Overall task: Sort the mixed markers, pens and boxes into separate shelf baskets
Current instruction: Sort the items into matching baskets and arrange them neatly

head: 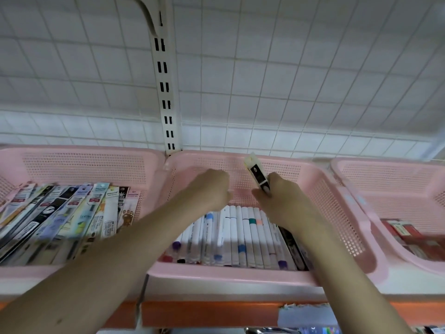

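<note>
A white marker (257, 174) is gripped at its lower end by the right hand (279, 198), its long axis tilted up and away toward the far wall of the middle basket (337, 213). The left hand (212, 189) is held just beside it with fingers curled; whether anything is pinched cannot be told. The row of markers (240, 237) lies below both hands, long axes running front to back.

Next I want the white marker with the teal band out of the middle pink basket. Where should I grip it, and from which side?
Take the white marker with the teal band by its far end, coming straight down from above. It lies flat, packed side by side against other markers, so its flanks look blocked; the far tips face bare floor of the middle pink basket. The right hand already holds a black-and-white marker, so the left hand seems better placed.
</note>
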A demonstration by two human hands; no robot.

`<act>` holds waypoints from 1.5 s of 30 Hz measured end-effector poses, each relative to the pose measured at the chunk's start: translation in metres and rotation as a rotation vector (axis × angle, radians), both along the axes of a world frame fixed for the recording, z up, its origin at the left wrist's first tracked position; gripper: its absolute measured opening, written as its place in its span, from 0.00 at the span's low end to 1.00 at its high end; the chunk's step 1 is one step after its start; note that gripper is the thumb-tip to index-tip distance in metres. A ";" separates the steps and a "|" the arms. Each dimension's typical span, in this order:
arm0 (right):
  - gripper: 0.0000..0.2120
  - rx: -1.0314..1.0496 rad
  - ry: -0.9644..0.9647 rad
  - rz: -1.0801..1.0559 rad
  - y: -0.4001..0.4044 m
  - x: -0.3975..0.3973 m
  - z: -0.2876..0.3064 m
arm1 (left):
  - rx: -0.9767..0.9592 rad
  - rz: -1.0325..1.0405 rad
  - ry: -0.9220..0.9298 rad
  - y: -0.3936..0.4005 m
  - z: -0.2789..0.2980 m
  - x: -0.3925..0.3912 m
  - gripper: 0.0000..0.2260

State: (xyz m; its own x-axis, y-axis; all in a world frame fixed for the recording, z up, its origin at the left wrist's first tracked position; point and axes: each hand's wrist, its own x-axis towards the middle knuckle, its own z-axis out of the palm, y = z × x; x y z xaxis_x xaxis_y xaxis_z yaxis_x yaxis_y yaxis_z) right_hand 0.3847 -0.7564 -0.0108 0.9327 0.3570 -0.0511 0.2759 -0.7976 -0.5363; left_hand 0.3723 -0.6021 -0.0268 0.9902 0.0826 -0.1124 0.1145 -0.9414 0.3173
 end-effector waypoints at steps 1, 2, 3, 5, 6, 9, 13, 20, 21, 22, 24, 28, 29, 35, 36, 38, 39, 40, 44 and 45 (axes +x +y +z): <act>0.07 -0.006 -0.002 0.011 -0.001 0.000 -0.001 | 0.064 -0.003 0.007 -0.002 -0.004 -0.002 0.09; 0.07 -0.003 0.003 0.020 -0.002 0.001 -0.003 | 0.139 -0.016 0.025 -0.002 -0.007 -0.004 0.10; 0.07 0.009 0.015 0.030 -0.003 0.002 -0.004 | 0.202 -0.036 0.050 -0.002 -0.010 -0.006 0.11; 0.06 0.038 0.048 0.048 -0.005 0.004 -0.005 | 0.238 -0.064 0.078 0.002 -0.014 -0.011 0.13; 0.06 0.056 0.064 0.055 -0.006 0.006 -0.003 | 0.221 -0.063 0.066 0.004 -0.013 -0.014 0.13; 0.07 0.129 0.076 0.083 -0.008 0.007 0.003 | 0.081 0.031 -0.111 0.013 -0.002 -0.025 0.14; 0.09 0.300 0.042 0.146 -0.003 0.001 0.017 | -0.265 0.166 -0.370 0.026 0.024 -0.044 0.08; 0.05 0.432 -0.010 0.314 0.045 -0.022 0.040 | -0.872 0.255 -0.289 0.049 0.055 -0.072 0.11; 0.05 0.438 -0.002 0.344 0.056 -0.027 0.043 | -0.906 0.259 -0.292 0.055 0.057 -0.074 0.10; 0.05 0.446 0.004 0.360 0.066 -0.033 0.047 | -0.939 0.270 -0.307 0.063 0.059 -0.077 0.08; 0.04 0.463 -0.004 0.364 0.089 -0.042 0.049 | -0.963 0.301 -0.382 0.084 0.062 -0.085 0.06; 0.05 0.523 -0.055 0.265 0.135 -0.056 0.047 | -0.845 0.372 -0.495 0.152 0.066 -0.111 0.13; 0.05 0.560 -0.052 0.235 0.147 -0.060 0.047 | -0.823 0.400 -0.519 0.174 0.068 -0.118 0.12; 0.12 0.663 -0.023 0.158 0.214 -0.080 0.047 | -0.479 0.454 -0.550 0.279 0.075 -0.142 0.11; 0.11 0.654 -0.019 0.155 0.223 -0.083 0.046 | -0.457 0.445 -0.493 0.287 0.072 -0.143 0.09; 0.06 0.619 0.010 0.162 0.240 -0.088 0.044 | -0.458 0.399 -0.381 0.295 0.062 -0.142 0.07; 0.06 0.602 0.035 0.166 0.247 -0.090 0.042 | -0.484 0.365 -0.342 0.295 0.055 -0.142 0.06; 0.08 0.580 0.054 0.163 0.253 -0.092 0.039 | -0.522 0.329 -0.312 0.293 0.049 -0.141 0.06; 0.11 0.420 -0.002 0.068 0.262 -0.086 0.017 | -0.633 0.200 -0.224 0.281 0.029 -0.136 0.10; 0.06 0.367 -0.019 0.044 0.262 -0.083 0.013 | -0.647 0.176 -0.213 0.278 0.026 -0.135 0.10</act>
State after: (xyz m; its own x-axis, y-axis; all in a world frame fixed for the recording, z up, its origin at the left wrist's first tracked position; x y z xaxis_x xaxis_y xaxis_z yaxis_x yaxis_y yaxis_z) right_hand 0.3017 -0.4948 0.0021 0.9157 0.3881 0.1045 0.3179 -0.5403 -0.7791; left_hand 0.2376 -0.3241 -0.0006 0.9743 0.2252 0.0017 0.1208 -0.5290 0.8400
